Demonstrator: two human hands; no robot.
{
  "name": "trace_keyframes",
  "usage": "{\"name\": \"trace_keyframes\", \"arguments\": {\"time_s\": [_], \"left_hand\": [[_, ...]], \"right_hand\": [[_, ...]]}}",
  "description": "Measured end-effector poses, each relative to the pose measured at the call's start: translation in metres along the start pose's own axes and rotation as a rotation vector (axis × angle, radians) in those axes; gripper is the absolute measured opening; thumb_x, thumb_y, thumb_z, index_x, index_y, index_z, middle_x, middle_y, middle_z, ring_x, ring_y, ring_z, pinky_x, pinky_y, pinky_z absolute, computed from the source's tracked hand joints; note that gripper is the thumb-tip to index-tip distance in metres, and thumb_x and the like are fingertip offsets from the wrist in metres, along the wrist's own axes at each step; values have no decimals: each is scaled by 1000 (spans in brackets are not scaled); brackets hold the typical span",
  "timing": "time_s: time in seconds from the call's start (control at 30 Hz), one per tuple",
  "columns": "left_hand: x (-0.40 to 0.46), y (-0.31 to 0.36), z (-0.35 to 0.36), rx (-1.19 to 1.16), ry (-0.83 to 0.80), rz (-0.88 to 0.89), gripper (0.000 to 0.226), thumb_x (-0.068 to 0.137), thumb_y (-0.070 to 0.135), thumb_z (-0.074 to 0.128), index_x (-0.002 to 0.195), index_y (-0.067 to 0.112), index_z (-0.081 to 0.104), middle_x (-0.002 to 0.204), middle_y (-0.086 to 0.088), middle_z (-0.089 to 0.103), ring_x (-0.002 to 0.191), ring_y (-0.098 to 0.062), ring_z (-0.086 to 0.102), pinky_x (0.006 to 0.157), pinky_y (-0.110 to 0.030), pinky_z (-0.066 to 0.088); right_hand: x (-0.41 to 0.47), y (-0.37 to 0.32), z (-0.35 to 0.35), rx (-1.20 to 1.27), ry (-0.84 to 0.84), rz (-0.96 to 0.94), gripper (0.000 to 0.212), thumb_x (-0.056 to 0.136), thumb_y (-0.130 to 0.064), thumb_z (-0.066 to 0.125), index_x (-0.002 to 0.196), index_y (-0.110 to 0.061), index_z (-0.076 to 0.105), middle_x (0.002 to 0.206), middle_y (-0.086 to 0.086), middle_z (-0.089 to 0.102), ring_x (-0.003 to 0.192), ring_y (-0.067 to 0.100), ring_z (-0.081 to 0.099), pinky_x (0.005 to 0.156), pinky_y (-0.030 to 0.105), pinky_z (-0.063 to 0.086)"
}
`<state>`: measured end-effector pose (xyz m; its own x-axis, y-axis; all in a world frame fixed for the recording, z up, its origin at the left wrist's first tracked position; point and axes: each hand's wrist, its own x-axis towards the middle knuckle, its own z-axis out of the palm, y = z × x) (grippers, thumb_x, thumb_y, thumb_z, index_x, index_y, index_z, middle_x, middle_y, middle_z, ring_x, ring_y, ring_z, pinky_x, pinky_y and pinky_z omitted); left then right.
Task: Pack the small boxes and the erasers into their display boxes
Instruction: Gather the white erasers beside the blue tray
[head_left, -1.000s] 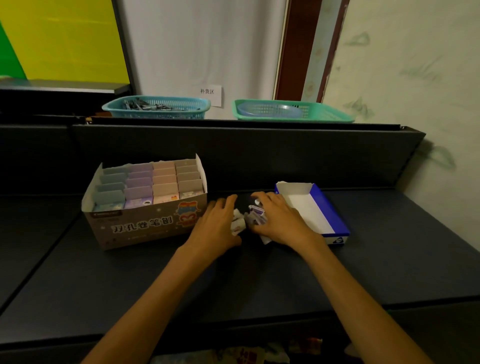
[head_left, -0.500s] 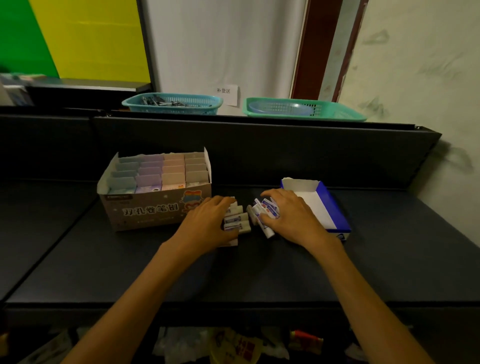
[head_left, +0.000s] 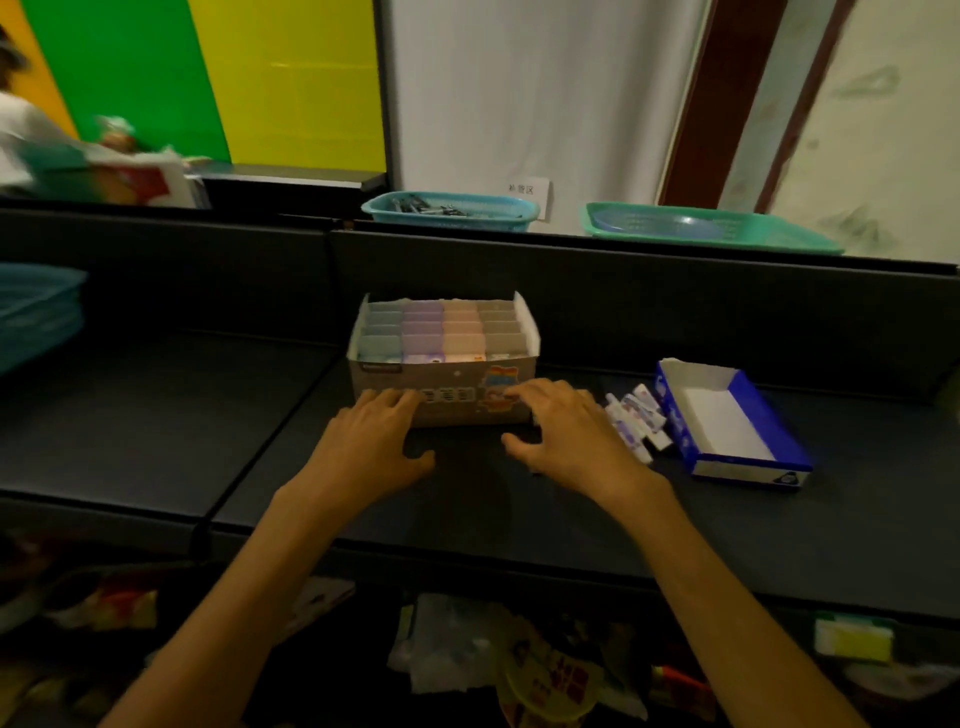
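On wall: paper label (head_left: 528, 190), writing blurred | display box (head_left: 447, 364) front print illegible

I see a matt dark shelf (head_left: 519, 499). The display box (head_left: 457, 384) looks like printed cardboard, its small boxes (head_left: 441, 332) pastel card. The blue box (head_left: 727, 431) is glossy card with a white paper inside. The erasers (head_left: 636, 415) wear shiny printed wrappers. Both baskets (head_left: 452, 210) are mesh plastic.

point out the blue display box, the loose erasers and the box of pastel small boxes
blue cardboard display box (head_left: 775, 426): head view, right outer wall
loose white erasers (head_left: 636, 413): head view, middle of the pile
grey cardboard display box of pastel small boxes (head_left: 457, 375): head view, front wall
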<state>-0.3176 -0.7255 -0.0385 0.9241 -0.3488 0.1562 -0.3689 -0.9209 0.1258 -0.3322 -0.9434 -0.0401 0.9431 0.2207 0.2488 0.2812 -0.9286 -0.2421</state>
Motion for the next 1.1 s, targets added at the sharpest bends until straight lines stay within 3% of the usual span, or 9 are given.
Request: {"name": "trace_keyframes", "arguments": {"time_s": [0.13, 0.6, 1.1], "left_hand": [[-28, -63, -17, 45, -20, -109, 76, 83, 52, 59, 145, 24, 25, 146, -1, 34, 132, -23, 32, 102, -41, 36], [-118, -282, -68, 122, 46, -234, 78, 83, 52, 58, 146, 23, 22, 145, -1, 35, 131, -25, 32, 101, -42, 38], [-102, -499, -117, 149, 151, -357, 70, 83, 48, 61, 142, 22, 32, 140, -5, 42, 127, -24, 38, 97, -42, 39]], "right_hand": [[19, -67, 18, 16, -23, -63, 59, 88, -44, 59, 140, -25, 39, 142, -2, 42, 129, 16, 37, 109, 35, 30], [95, -282, 92, -46, -21, -156, 64, 88, -49, 56, 143, -23, 36, 144, -2, 41, 132, 18, 36, 110, 36, 28], [253, -431, 170, 51, -55, -276, 62, 87, -45, 60, 141, -27, 36, 143, -3, 41, 133, 15, 35, 110, 37, 28]]}}
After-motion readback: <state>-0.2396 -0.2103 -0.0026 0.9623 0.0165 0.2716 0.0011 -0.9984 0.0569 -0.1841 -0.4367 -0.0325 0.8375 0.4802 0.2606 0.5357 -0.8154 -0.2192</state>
